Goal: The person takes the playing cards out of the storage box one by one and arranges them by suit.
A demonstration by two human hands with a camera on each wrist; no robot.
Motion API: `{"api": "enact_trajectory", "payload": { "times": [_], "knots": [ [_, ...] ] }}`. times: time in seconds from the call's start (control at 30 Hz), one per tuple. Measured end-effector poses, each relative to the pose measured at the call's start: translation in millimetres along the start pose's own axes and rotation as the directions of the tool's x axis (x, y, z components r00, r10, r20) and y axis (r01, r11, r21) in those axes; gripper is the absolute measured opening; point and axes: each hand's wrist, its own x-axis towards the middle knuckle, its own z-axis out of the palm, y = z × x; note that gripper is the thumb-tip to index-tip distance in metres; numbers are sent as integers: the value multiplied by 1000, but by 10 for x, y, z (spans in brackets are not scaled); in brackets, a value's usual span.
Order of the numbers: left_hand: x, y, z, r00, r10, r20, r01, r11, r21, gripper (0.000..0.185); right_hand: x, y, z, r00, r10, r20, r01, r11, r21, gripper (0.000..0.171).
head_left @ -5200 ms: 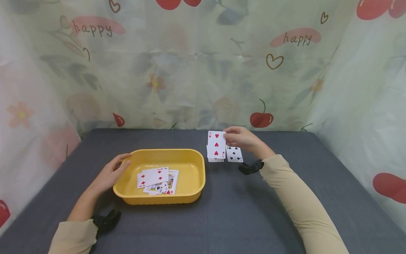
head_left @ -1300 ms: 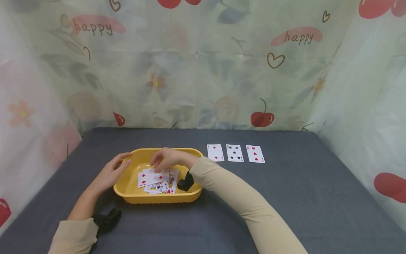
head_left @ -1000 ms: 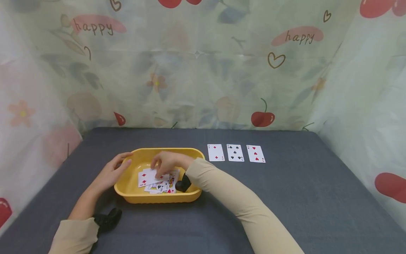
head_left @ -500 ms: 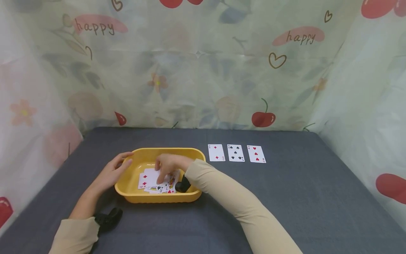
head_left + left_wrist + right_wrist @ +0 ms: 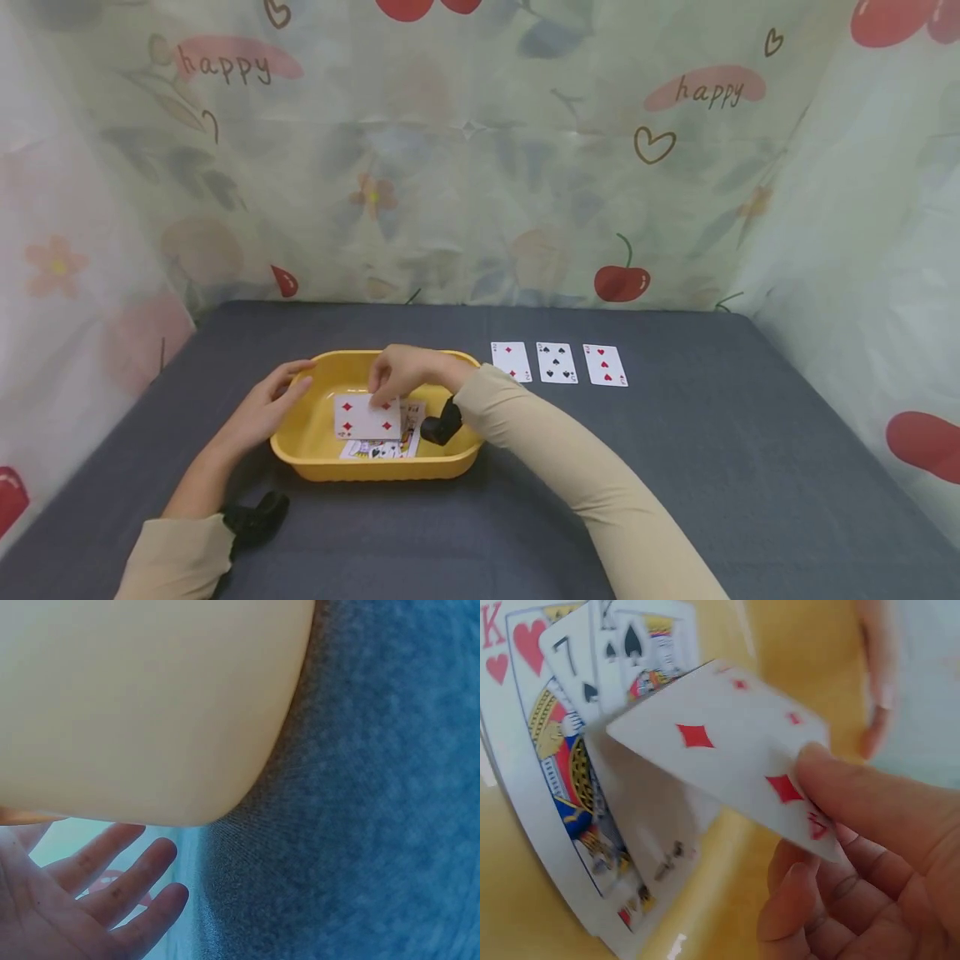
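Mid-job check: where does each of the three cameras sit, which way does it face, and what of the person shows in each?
Head: worn on the head, facing forward and down at the grey table, the yellow tray and three laid-out cards; both forearms show.
Left wrist: low beside the tray's outer wall; the left hand shows, fingers straight.
Right wrist: inside the tray, facing the card pile; the right hand pinches a diamond card.
Shared: head and right wrist both show that card.

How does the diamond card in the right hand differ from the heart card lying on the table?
The diamond card is pinched by the right hand and lifted at a tilt over the yellow tray; the heart card lies flat on the table, untouched. The diamond card shows four pips, the heart card three. Both are face up with red pips.
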Motion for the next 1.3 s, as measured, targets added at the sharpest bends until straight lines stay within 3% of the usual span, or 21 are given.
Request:
{"api": "enact_trajectory", "payload": {
  "times": [0.27,0.53,1.1,1.3],
  "knots": [
    [1,13,-3,1000,-11,7,11,1000,6,59,-226,10,-194,996,-35,-80,42,995,87,20],
    [2,13,-7,1000,-4,5,4,1000,7,59,-475,128,-364,981,41,-189,-9,986,166,23],
    [2,-7,-3,1000,-2,0,2,1000,-14,58,-1079,681,-539,939,159,-306,-41,933,358,34],
    [0,-17,0,1000,9,-6,-9,1000,-29,57,-1294,881,-546,908,206,-364,-47,916,399,45]
  ]
}}
